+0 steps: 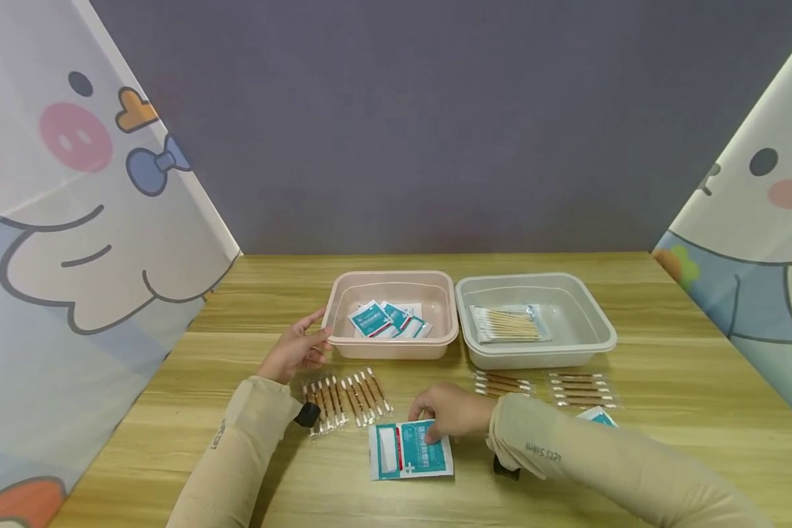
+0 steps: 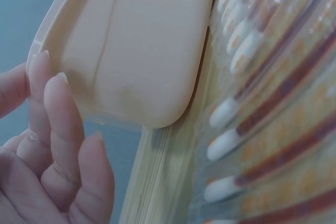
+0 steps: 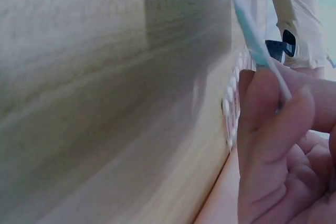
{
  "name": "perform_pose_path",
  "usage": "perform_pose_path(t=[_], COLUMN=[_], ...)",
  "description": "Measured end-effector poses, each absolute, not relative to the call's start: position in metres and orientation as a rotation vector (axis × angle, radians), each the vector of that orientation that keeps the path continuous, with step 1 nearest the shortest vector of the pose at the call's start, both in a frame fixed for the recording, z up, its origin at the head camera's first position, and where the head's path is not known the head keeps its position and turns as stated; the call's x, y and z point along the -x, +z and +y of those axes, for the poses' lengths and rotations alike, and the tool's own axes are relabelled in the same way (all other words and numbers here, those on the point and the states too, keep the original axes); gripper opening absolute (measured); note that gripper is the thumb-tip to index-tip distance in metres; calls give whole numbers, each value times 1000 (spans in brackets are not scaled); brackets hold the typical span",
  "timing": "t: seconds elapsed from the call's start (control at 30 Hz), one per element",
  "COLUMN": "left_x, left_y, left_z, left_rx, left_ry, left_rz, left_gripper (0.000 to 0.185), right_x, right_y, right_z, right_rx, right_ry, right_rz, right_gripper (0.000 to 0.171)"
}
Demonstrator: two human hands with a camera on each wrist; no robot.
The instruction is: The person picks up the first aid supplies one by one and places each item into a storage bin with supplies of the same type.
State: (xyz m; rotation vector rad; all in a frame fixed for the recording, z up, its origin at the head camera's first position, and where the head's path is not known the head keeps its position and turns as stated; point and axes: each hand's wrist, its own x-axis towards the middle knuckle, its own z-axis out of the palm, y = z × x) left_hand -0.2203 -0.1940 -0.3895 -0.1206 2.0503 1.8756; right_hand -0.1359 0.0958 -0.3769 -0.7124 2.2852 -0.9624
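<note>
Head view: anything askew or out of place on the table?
Mostly tidy. The swab strip in front of the pink tray lies slanted, unlike the two squared-up strips by the grey tray. Nothing spilled or damaged.

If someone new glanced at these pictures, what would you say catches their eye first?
Probably the two tubs side by side at the middle of the wooden table: the pink tub holding teal packets and the grey tub holding cotton swabs. Next, the hands: the left hand touches the pink tub's corner, while the right hand pinches the teal packet near the front edge, beside the strip of brown swabs.
</note>
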Motion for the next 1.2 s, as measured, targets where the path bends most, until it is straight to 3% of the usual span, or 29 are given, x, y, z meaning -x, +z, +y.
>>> perform_pose_path(t=[1.2], left_x=[220], left_y=[-389], left_z=[-193], left_rx=[140], left_ry=[1919], left_rz=[1994], left_gripper=[61], right_x=[184], right_y=[-345], right_z=[111], right_rx=[621], right_ry=[-1188], right_rz=[2388], right_gripper=[19])
